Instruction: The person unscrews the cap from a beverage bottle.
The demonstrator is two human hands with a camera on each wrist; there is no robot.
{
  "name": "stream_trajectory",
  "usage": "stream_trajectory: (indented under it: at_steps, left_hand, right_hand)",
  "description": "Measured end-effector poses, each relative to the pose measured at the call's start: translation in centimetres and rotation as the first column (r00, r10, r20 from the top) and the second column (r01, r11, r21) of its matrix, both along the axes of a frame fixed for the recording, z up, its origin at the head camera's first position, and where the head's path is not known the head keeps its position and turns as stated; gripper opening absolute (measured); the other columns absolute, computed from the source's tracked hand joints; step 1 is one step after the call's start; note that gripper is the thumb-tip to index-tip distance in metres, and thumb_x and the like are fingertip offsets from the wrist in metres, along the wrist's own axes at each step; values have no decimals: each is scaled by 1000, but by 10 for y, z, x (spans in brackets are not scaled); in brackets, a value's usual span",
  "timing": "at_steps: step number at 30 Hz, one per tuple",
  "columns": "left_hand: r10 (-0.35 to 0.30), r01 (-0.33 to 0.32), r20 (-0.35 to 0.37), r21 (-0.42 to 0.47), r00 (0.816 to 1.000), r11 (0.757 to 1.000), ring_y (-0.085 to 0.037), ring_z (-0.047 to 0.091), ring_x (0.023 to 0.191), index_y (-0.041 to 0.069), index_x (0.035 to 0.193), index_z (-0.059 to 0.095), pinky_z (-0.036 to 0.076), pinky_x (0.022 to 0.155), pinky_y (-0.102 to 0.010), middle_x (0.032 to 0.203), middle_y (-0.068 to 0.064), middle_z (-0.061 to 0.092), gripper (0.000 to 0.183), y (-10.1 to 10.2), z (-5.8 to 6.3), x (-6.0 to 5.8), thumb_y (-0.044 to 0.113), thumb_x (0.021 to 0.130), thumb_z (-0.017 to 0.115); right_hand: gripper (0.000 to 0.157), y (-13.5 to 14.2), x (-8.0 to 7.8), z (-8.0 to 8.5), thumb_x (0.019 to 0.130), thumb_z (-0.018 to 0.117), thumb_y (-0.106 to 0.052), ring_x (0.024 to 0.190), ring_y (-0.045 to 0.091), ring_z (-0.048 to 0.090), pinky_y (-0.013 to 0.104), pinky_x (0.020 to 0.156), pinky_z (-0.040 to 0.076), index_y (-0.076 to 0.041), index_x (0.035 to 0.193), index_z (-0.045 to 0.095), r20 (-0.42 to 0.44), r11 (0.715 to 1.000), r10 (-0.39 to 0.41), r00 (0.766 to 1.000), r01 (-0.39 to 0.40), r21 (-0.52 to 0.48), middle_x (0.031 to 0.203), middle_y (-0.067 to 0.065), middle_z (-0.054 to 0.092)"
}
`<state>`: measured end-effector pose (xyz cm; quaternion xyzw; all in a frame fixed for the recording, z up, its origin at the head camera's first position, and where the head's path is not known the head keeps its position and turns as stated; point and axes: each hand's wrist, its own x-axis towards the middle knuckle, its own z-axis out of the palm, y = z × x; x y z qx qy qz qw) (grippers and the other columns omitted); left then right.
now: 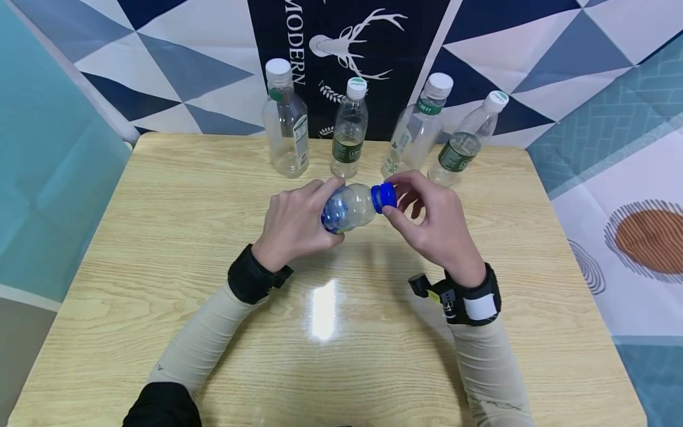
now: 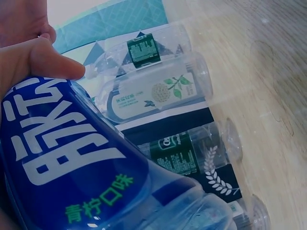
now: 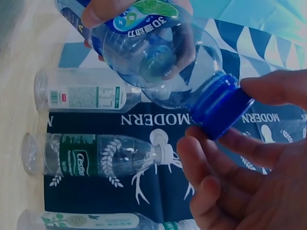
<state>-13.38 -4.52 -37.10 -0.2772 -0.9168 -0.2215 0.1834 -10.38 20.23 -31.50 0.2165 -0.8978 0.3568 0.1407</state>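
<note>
A clear plastic bottle (image 1: 358,206) with a blue label lies sideways in the air above the table, its neck toward the right. My left hand (image 1: 299,222) grips it round the labelled body; in the left wrist view the blue label (image 2: 62,153) fills much of the picture. At the neck, my right hand (image 1: 429,216) pinches the blue cap (image 1: 384,197) between thumb and fingers. The right wrist view shows the cap (image 3: 223,108) on the bottle's neck, with the thumb on one side and fingers on the other. The bottle looks empty.
Along the table's back edge stand several clear bottles with white caps: a tall one (image 1: 286,130), a small green-labelled one (image 1: 349,133), another tall one (image 1: 413,133) and a tilted-looking one (image 1: 461,148). A patterned cloth (image 1: 203,65) hangs behind the wooden table (image 1: 160,249).
</note>
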Motion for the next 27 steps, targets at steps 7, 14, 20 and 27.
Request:
stream_trajectory:
  at_steps: [7, 14, 20, 27]
  left_hand:
    - [6, -7, 16, 8, 1000, 1000, -24, 65, 66, 22, 131, 60, 53, 52, -41, 101, -7, 74, 81, 1, -1, -1, 45, 58, 88]
    - [-2, 2, 30, 10, 1000, 1000, -24, 65, 67, 22, 131, 59, 53, 51, -41, 101, -6, 74, 82, 2, 0, -2, 45, 58, 88]
    - [5, -5, 40, 8, 999, 1000, -25, 66, 68, 22, 130, 59, 53, 52, -42, 101, -7, 75, 81, -3, 2, -2, 45, 58, 88]
    - [-3, 3, 47, 15, 999, 1000, -25, 66, 68, 22, 131, 59, 53, 52, -42, 101, -7, 75, 81, -1, 1, -2, 45, 59, 87]
  right_hand:
    - [43, 12, 3, 6, 83, 80, -11, 86, 18, 71, 16, 68, 50, -2, 124, 67, -46, 1000, -5, 999, 6, 3, 112, 11, 75]
    - [45, 50, 12, -3, 83, 82, -14, 87, 26, 72, 5, 69, 45, -3, 124, 68, -47, 980, -181, 982, 184, 79, 113, 13, 74]
    - [44, 88, 20, -27, 85, 82, -20, 85, 28, 72, 10, 65, 45, -6, 124, 69, 57, 938, -294, 954, 276, 208, 109, 14, 74]
    - [45, 127, 21, -52, 87, 77, -25, 83, 36, 72, 37, 57, 47, 1, 123, 66, 141, 850, -412, 900, 323, 417, 109, 22, 72]
